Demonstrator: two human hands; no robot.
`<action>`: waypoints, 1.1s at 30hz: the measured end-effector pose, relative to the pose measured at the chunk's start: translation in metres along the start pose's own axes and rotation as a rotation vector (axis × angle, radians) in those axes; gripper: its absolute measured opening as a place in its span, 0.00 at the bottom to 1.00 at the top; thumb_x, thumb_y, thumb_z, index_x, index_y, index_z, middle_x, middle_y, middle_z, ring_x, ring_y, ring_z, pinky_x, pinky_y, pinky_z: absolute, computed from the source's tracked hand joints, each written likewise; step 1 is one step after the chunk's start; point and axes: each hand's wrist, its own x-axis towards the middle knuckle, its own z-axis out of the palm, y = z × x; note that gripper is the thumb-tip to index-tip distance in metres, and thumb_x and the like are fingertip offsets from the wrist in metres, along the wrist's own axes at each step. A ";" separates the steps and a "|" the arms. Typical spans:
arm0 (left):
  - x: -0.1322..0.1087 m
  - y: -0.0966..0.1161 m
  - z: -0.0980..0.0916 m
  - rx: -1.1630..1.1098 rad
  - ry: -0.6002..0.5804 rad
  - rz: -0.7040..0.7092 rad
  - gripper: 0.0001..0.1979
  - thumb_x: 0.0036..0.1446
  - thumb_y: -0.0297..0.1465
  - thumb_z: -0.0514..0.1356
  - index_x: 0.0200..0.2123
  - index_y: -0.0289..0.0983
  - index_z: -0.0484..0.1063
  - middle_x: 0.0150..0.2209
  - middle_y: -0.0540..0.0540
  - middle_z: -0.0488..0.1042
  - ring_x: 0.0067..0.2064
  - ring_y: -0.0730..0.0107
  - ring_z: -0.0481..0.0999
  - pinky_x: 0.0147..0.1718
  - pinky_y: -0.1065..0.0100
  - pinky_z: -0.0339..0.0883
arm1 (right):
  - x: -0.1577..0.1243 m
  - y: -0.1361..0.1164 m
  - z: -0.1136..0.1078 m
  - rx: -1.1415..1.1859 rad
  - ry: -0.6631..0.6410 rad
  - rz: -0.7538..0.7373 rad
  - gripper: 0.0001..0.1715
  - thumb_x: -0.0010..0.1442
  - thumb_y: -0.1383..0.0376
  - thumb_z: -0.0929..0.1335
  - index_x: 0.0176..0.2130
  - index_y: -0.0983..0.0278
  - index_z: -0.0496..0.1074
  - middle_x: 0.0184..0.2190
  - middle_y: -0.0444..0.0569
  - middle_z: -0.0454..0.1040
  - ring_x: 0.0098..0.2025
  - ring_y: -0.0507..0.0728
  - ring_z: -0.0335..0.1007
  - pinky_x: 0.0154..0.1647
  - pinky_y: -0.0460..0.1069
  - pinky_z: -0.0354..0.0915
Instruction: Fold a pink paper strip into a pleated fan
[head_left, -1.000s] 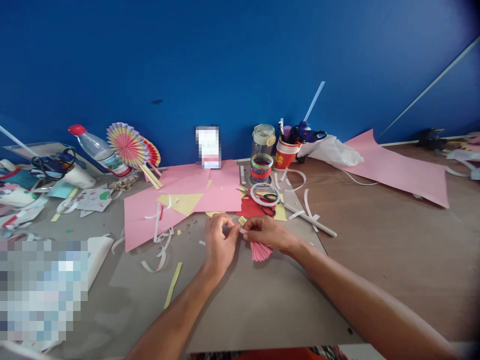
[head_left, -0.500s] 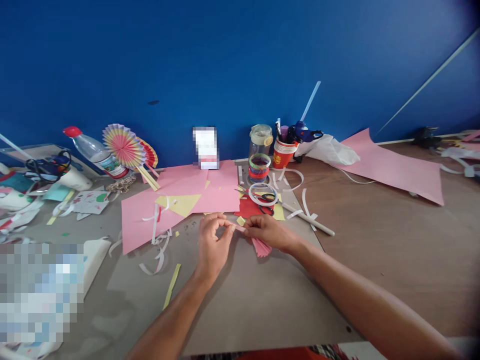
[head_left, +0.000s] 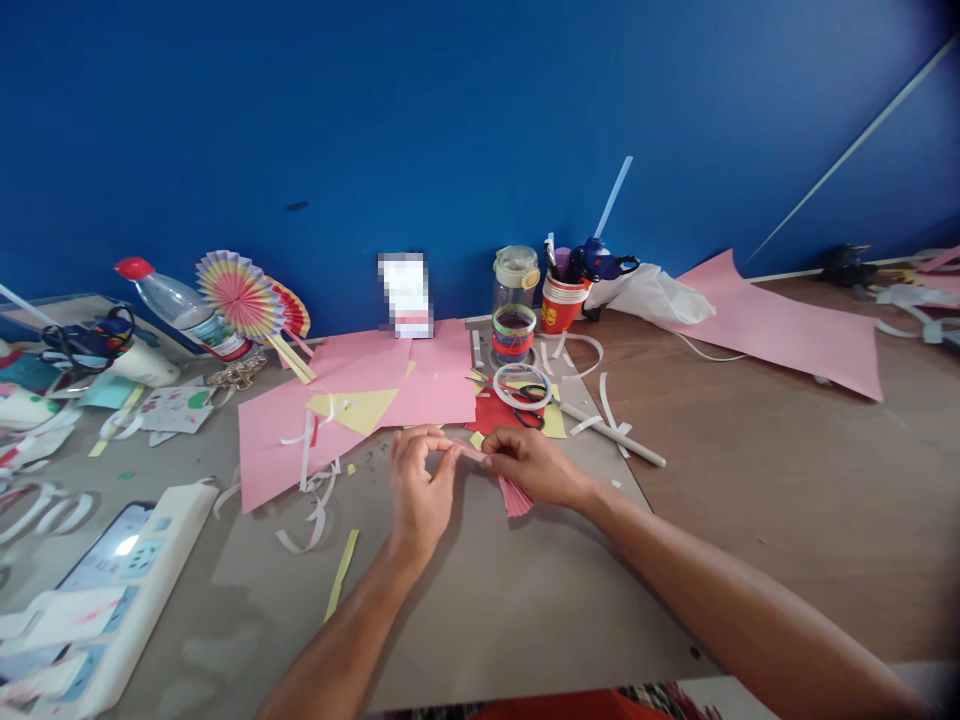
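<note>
Between my hands is a piece of pink pleated paper, its folded end fanning out below my right hand. My left hand pinches the narrow left end between thumb and fingers. My right hand is closed on the pleats, with thumb and forefinger pressed together; part of the paper is hidden under it. Just beyond my hands lie scissors with dark handles, a white tape ring, a red paper piece and a yellow scrap.
Pink sheets lie behind my hands. A clear jar, a red paper cup of tools and a phone stand along the blue wall. Finished paper fans lean beside a bottle. A white power strip lies left.
Both hands keep hold of the pink pleated paper and have barely moved. The whole view has shifted slightly, so things appear a little further left.
</note>
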 end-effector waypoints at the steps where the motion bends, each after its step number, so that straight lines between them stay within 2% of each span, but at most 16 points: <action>1: 0.000 0.000 0.000 -0.010 -0.016 -0.012 0.03 0.53 0.28 0.59 0.28 0.39 0.68 0.36 0.46 0.75 0.42 0.64 0.74 0.50 0.57 0.62 | -0.001 -0.001 0.000 -0.009 0.011 -0.027 0.04 0.52 0.65 0.64 0.27 0.65 0.66 0.22 0.40 0.64 0.25 0.49 0.57 0.26 0.45 0.54; 5: -0.001 0.003 -0.002 -0.060 -0.072 -0.090 0.02 0.56 0.30 0.58 0.31 0.39 0.68 0.40 0.44 0.76 0.46 0.63 0.74 0.48 0.59 0.63 | -0.002 -0.004 0.001 -0.061 0.053 -0.184 0.03 0.53 0.68 0.63 0.27 0.64 0.65 0.26 0.43 0.66 0.29 0.51 0.61 0.30 0.46 0.57; 9: -0.002 0.006 -0.003 -0.109 -0.064 -0.136 0.02 0.55 0.31 0.59 0.32 0.39 0.68 0.41 0.44 0.76 0.46 0.63 0.74 0.48 0.60 0.64 | -0.003 -0.002 0.001 -0.097 0.078 -0.334 0.04 0.55 0.70 0.63 0.28 0.64 0.65 0.29 0.45 0.67 0.31 0.52 0.62 0.33 0.47 0.59; 15: -0.002 0.007 -0.001 -0.347 -0.081 -0.279 0.07 0.53 0.34 0.60 0.33 0.38 0.67 0.45 0.41 0.75 0.49 0.62 0.74 0.49 0.60 0.65 | -0.006 0.000 0.002 -0.137 0.087 -0.579 0.05 0.58 0.71 0.62 0.32 0.63 0.65 0.32 0.49 0.68 0.34 0.53 0.64 0.36 0.48 0.62; 21: 0.000 0.009 -0.001 -0.567 -0.151 -0.377 0.10 0.50 0.36 0.63 0.33 0.38 0.67 0.48 0.40 0.74 0.49 0.62 0.74 0.46 0.62 0.67 | -0.006 0.000 0.001 -0.188 0.096 -0.651 0.05 0.59 0.72 0.61 0.34 0.63 0.65 0.32 0.50 0.68 0.35 0.54 0.65 0.35 0.48 0.63; 27: -0.001 0.005 0.001 -0.695 -0.175 -0.412 0.10 0.51 0.33 0.63 0.36 0.38 0.69 0.51 0.42 0.71 0.53 0.63 0.71 0.49 0.63 0.65 | -0.006 0.000 0.000 -0.203 0.099 -0.718 0.06 0.59 0.73 0.61 0.35 0.63 0.64 0.34 0.51 0.68 0.37 0.54 0.65 0.37 0.48 0.64; 33: -0.004 0.001 0.004 -0.735 -0.156 -0.470 0.12 0.50 0.34 0.64 0.38 0.39 0.69 0.43 0.45 0.73 0.42 0.68 0.74 0.43 0.66 0.67 | -0.006 -0.001 0.002 -0.209 0.130 -0.738 0.06 0.60 0.72 0.61 0.36 0.63 0.65 0.33 0.51 0.69 0.36 0.54 0.66 0.36 0.48 0.64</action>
